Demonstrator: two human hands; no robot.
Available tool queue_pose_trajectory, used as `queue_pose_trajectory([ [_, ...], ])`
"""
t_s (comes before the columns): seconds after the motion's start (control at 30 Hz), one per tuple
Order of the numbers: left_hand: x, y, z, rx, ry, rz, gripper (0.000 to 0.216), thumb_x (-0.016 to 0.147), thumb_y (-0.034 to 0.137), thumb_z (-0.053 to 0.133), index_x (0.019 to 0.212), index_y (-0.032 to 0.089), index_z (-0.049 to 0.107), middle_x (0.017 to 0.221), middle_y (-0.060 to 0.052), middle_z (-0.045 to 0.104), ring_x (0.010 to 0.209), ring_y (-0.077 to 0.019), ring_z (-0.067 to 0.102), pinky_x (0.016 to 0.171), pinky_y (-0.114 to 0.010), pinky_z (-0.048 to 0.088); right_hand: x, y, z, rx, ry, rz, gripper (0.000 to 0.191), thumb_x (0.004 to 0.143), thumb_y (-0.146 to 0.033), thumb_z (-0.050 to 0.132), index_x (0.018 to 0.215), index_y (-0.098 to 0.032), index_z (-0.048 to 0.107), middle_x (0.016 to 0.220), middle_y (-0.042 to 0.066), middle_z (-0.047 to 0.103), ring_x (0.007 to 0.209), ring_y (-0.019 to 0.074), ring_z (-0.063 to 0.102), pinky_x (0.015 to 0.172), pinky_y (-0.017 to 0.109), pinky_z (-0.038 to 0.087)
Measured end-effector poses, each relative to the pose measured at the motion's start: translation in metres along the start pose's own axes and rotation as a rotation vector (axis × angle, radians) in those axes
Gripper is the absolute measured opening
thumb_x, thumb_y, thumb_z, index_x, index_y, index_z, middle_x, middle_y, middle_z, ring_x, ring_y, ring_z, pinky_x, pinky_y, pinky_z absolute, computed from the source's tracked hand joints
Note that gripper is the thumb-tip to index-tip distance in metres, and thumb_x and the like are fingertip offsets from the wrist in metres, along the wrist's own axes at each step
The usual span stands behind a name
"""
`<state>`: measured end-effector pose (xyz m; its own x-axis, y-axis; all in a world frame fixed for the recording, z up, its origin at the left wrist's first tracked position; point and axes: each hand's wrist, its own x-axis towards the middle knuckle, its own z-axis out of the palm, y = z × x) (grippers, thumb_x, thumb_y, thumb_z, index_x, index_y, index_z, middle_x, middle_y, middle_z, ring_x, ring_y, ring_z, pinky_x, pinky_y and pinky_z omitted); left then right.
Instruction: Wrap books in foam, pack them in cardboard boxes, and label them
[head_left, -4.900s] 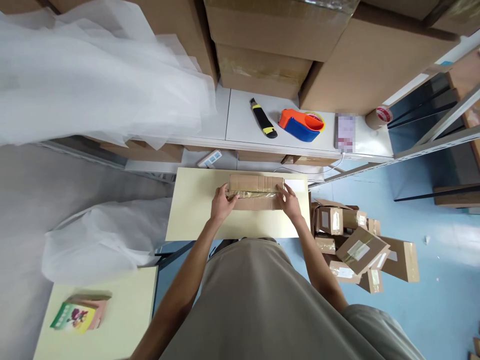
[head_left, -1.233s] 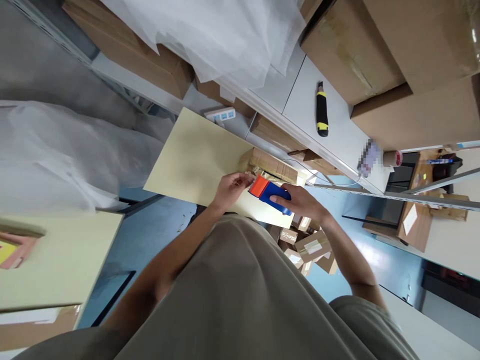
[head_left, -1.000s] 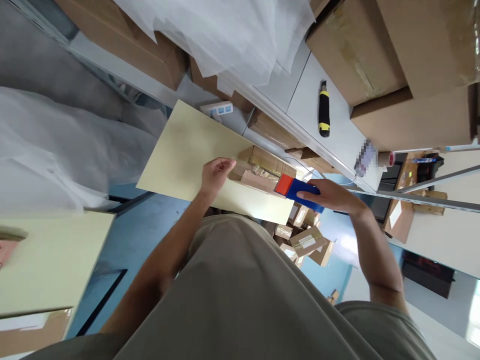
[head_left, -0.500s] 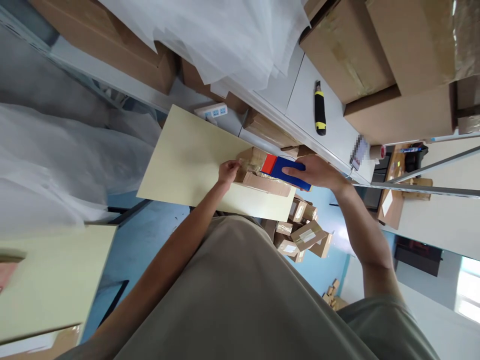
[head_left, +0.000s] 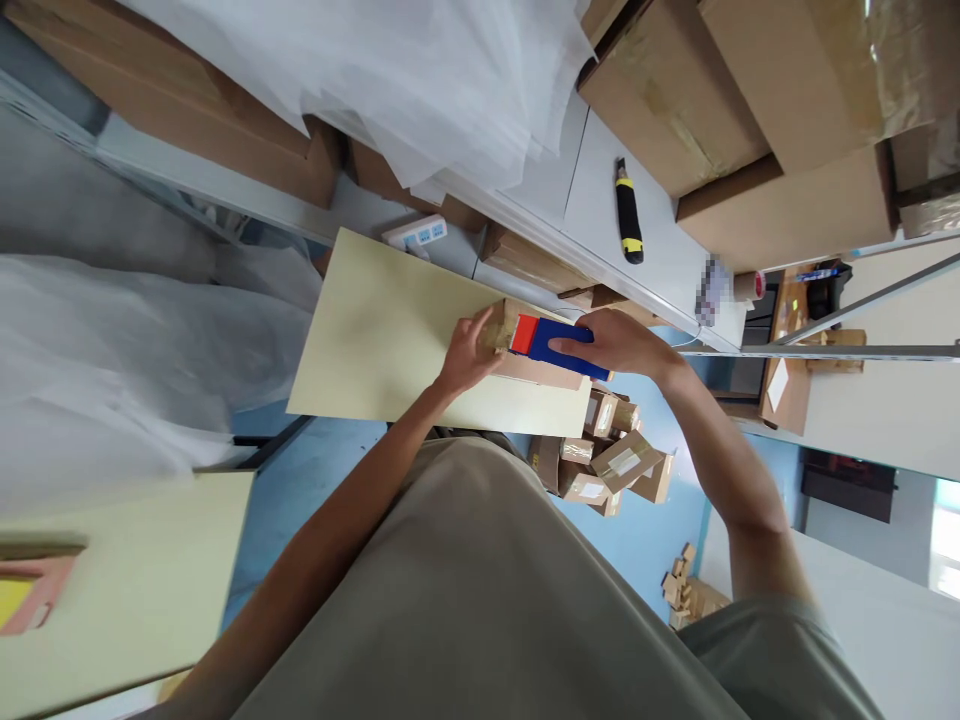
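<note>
A long brown cardboard parcel [head_left: 541, 371] lies on a pale yellow tabletop [head_left: 390, 340]. My right hand [head_left: 622, 343] is closed round a blue and orange tape dispenser [head_left: 546, 343], which rests on top of the parcel. My left hand [head_left: 469, 350] presses against the parcel's left end, fingers bent around it and partly over glossy clear tape there.
A black and yellow utility knife [head_left: 628, 212] lies on the white shelf [head_left: 667, 270] behind. Large cartons [head_left: 720, 90] and white foam sheeting [head_left: 360, 70] stand above. Several taped parcels [head_left: 607, 460] are piled on the blue floor. A second yellow table [head_left: 112, 590] is at lower left.
My right hand took the tape dispenser from the shelf and brought it onto the parcel, sliding it left. My left hand stayed at the parcel's left end. My head has tilted.
</note>
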<state>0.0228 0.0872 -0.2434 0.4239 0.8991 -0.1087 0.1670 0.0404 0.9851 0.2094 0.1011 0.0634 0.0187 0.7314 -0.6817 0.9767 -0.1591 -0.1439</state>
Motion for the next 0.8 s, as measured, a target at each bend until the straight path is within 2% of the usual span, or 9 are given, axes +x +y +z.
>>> queue_pose_trajectory([
  [0.07, 0.009, 0.015, -0.002, 0.136, -0.133, 0.1, 0.073, 0.084, 0.033, 0.087, 0.153, 0.02, 0.067, 0.134, -0.016, 0.062, 0.128, -0.0347, 0.061, 0.115, -0.046, 0.053, 0.001, -0.002, 0.002, -0.003, 0.027, -0.01, 0.066, 0.1, -0.083, 0.068, 0.076, -0.021, 0.071, 0.064, 0.005, 0.063, 0.068, 0.0221, 0.064, 0.065, 0.037, 0.038],
  [0.17, 0.026, 0.028, -0.001, 0.287, -0.243, 0.073, 0.053, 0.084, 0.028, 0.089, 0.133, 0.017, 0.074, 0.127, -0.017, 0.062, 0.126, -0.0375, 0.061, 0.113, -0.048, 0.053, 0.002, -0.006, 0.005, 0.0, 0.052, -0.008, 0.069, 0.096, -0.087, 0.071, 0.073, -0.022, 0.07, 0.063, 0.005, 0.061, 0.069, 0.0233, 0.064, 0.065, 0.037, 0.037],
  [0.33, 0.037, 0.028, -0.001, 0.38, -0.274, 0.003, 0.06, 0.082, 0.028, 0.097, 0.135, 0.022, 0.07, 0.13, -0.015, 0.061, 0.121, -0.0363, 0.065, 0.11, -0.047, 0.055, 0.0, 0.008, 0.006, -0.004, 0.118, -0.02, 0.073, 0.088, -0.093, 0.074, 0.065, -0.024, 0.066, 0.056, 0.004, 0.056, 0.062, 0.0215, 0.059, 0.061, 0.037, 0.034],
  [0.57, 0.035, 0.021, -0.009, 0.303, -0.314, -0.019, 0.064, 0.077, 0.028, 0.101, 0.135, 0.027, 0.073, 0.123, -0.009, 0.062, 0.111, -0.0308, 0.072, 0.106, -0.043, 0.058, 0.0, 0.062, 0.02, 0.001, -0.028, 0.128, 0.07, 0.09, -0.085, 0.08, 0.059, -0.025, 0.061, 0.058, 0.005, 0.062, 0.058, 0.021, 0.059, 0.062, 0.037, 0.038],
  [0.7, 0.036, 0.01, -0.011, 0.252, -0.32, 0.006, 0.067, 0.073, 0.027, 0.103, 0.134, 0.026, 0.074, 0.121, -0.007, 0.062, 0.106, -0.0269, 0.071, 0.107, -0.044, 0.059, 0.019, 0.088, 0.041, -0.012, -0.087, 0.183, 0.067, 0.089, -0.085, 0.08, 0.069, -0.022, 0.072, 0.069, 0.009, 0.074, 0.066, 0.024, 0.068, 0.065, 0.036, 0.044],
  [0.8, 0.031, 0.0, -0.013, 0.24, -0.289, 0.032, 0.065, 0.077, 0.026, 0.1, 0.136, 0.027, 0.073, 0.117, -0.005, 0.062, 0.1, -0.0232, 0.07, 0.102, -0.043, 0.061, 0.04, 0.098, 0.055, -0.057, -0.174, 0.197, 0.07, 0.092, -0.086, 0.077, 0.09, -0.015, 0.082, 0.088, 0.016, 0.082, 0.081, 0.0282, 0.077, 0.071, 0.035, 0.049],
])
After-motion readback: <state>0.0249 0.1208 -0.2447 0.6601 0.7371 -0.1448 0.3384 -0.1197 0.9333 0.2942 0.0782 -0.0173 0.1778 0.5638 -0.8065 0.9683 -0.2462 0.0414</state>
